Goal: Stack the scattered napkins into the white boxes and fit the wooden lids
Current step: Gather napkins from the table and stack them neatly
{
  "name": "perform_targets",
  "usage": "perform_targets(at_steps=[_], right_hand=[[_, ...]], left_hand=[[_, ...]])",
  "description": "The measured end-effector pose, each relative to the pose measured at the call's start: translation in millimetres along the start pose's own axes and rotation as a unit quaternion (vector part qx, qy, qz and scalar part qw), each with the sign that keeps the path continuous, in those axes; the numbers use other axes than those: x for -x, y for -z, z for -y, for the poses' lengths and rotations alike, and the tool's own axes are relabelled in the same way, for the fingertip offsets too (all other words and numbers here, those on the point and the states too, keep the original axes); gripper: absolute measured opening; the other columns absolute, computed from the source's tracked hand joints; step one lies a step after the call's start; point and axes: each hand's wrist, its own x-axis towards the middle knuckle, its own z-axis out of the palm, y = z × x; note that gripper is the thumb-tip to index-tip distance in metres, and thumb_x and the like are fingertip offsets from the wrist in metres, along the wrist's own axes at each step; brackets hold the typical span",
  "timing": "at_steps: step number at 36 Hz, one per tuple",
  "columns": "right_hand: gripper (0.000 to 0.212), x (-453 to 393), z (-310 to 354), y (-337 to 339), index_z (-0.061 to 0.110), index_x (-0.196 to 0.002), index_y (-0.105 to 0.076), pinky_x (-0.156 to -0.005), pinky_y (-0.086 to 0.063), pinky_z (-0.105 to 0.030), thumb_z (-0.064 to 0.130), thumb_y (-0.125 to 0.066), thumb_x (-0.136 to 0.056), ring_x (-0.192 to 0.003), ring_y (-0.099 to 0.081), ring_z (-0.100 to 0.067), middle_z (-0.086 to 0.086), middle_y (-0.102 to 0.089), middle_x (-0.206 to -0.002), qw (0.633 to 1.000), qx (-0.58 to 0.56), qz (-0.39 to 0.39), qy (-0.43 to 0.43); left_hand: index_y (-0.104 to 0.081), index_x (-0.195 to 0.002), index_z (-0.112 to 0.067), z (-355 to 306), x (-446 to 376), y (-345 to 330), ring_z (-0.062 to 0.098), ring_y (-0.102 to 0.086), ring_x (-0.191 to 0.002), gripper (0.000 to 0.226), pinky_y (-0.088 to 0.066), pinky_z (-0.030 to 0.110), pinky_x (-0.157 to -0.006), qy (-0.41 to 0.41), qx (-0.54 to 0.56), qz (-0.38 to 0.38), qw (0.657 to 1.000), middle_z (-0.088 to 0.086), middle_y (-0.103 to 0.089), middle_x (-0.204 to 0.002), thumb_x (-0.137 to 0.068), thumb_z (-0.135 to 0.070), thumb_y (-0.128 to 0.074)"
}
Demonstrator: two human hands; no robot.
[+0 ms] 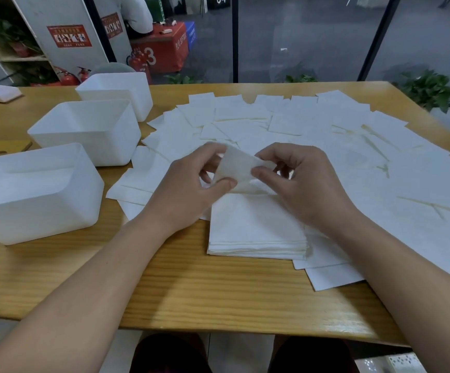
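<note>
Both hands meet over the middle of the table, sharing one napkin point(238, 168) raised just above a neat stack of napkins point(256, 232). The left hand point(191, 184) pinches the napkin's left edge, thumb in front and curled fingers behind. The right hand point(299, 181) pinches its right corner between thumb and curled fingers. The held napkin bows slightly between the two grips.

The stack lies flat on the wooden table point(191, 292), directly under the hands, near the front edge. Scattered napkins point(326, 135) overlap in a wide fan across the table's far and right parts. Three white boxes point(84, 130) stand open in a diagonal row at the left, apart from the hands. A thin wooden piece point(3, 148), possibly a lid, lies flat at the left edge between the nearer two boxes.
</note>
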Motion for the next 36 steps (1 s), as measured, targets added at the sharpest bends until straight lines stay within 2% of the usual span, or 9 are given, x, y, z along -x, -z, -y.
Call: perform_targets(at_steps=[3, 6, 9, 12, 17, 22, 26, 30, 36], right_hand=[[0.012, -1.0, 0.3, 1.0, 0.026, -0.094, -0.079, -0.072, -0.054, -0.041, 0.015, -0.076, -0.098, -0.076, -0.068, -0.022, 0.006, -0.075, -0.081, 0.999, -0.035, -0.022, -0.002], [0.011, -1.0, 0.7, 3.8, 0.021, -0.095, -0.078, -0.078, -0.055, -0.047, 0.011, -0.074, -0.1, -0.081, -0.073, -0.021, 0.003, -0.076, -0.084, 0.997, -0.063, -0.037, 0.012], [0.008, -1.9, 0.9, 7.9, 0.016, -0.098, -0.076, -0.077, -0.056, -0.04, 0.01, -0.073, -0.101, -0.084, -0.075, -0.018, 0.004, -0.078, -0.088, 0.995, -0.091, -0.045, 0.009], [0.006, -3.5, 0.7, 12.7, 0.013, -0.099, -0.076, -0.075, -0.054, -0.033, 0.01, -0.071, -0.102, -0.085, -0.076, -0.02, 0.0, -0.079, -0.089, 0.992, -0.11, -0.054, -0.021], [0.005, -3.4, -3.1, 19.9, 0.016, -0.097, -0.079, -0.089, -0.059, -0.06, 0.019, -0.074, -0.097, -0.093, -0.077, -0.032, -0.003, -0.081, -0.095, 0.991, -0.091, -0.036, -0.093], [0.011, -2.8, 6.4, 23.4, 0.021, -0.111, -0.078, -0.088, -0.063, -0.06, 0.019, -0.076, -0.1, -0.091, -0.078, -0.04, -0.009, -0.082, -0.095, 0.983, -0.149, -0.023, -0.103], [0.023, -3.4, 9.9, 24.5, 0.026, -0.12, -0.073, -0.07, -0.055, -0.046, 0.015, -0.075, -0.1, -0.078, -0.073, -0.038, -0.011, -0.08, -0.09, 0.984, -0.138, -0.003, -0.114], [0.038, -2.3, 8.2, 38.6, 0.038, -0.127, -0.069, -0.068, -0.045, -0.039, 0.022, -0.081, -0.095, -0.061, -0.055, -0.018, -0.002, -0.064, -0.067, 0.98, -0.037, 0.134, -0.141], [0.04, -2.0, 10.6, 49.4, 0.042, -0.122, -0.072, -0.064, -0.038, -0.04, 0.023, -0.087, -0.089, -0.06, -0.047, -0.021, 0.0, -0.057, -0.065, 0.949, -0.001, 0.261, -0.179]], left_hand=[[-0.076, -0.104, -0.037, 1.8, 1.1, 0.8, 0.006, -0.067, -0.093, 0.007, -0.05, 0.019, -0.076, 0.017, -0.037, 0.026, 0.999, -0.019, -0.073, -0.097, -0.101, -0.03, -0.075], [-0.072, -0.089, -0.038, 4.4, 1.3, -0.5, 0.005, -0.063, -0.084, 0.019, -0.042, 0.011, -0.069, 0.016, -0.041, 0.017, 0.999, -0.02, -0.069, -0.086, -0.104, -0.027, -0.071], [-0.071, -0.085, -0.038, 7.3, -0.7, 0.0, 0.006, -0.061, -0.081, 0.023, -0.042, 0.014, -0.069, 0.019, -0.027, -0.005, 0.999, -0.018, -0.068, -0.084, -0.105, -0.027, -0.071], [-0.078, -0.096, -0.034, 7.0, -2.1, 2.3, 0.006, -0.067, -0.088, 0.014, -0.05, 0.019, -0.073, 0.009, 0.009, -0.051, 0.999, -0.019, -0.074, -0.09, -0.107, -0.028, -0.071], [-0.082, -0.108, -0.029, 7.2, -3.6, 6.9, 0.023, -0.072, -0.086, 0.01, -0.06, 0.049, -0.073, 0.015, 0.095, -0.079, 0.992, -0.005, -0.078, -0.092, -0.105, -0.024, -0.073], [-0.081, -0.109, -0.026, 1.3, -2.0, 9.8, 0.012, -0.064, -0.075, 0.014, -0.051, 0.029, -0.07, 0.006, 0.151, -0.053, 0.987, -0.014, -0.074, -0.084, -0.106, -0.017, -0.071], [-0.076, -0.13, -0.026, -1.9, -1.2, 16.0, 0.05, -0.061, -0.081, 0.027, -0.053, 0.055, -0.072, 0.012, 0.202, -0.032, 0.979, 0.023, -0.068, -0.084, -0.106, -0.014, -0.071], [-0.063, -0.145, -0.033, -6.0, 3.0, 24.9, 0.042, -0.036, -0.064, 0.052, -0.038, 0.048, -0.06, 0.03, 0.194, 0.035, 0.98, 0.018, -0.04, -0.064, -0.103, -0.003, -0.069], [-0.051, -0.15, -0.047, -14.5, 8.5, 23.5, 0.015, -0.052, -0.058, 0.074, -0.045, 0.02, -0.059, 0.059, 0.127, 0.185, 0.973, 0.004, -0.063, -0.064, -0.097, -0.001, -0.074]])
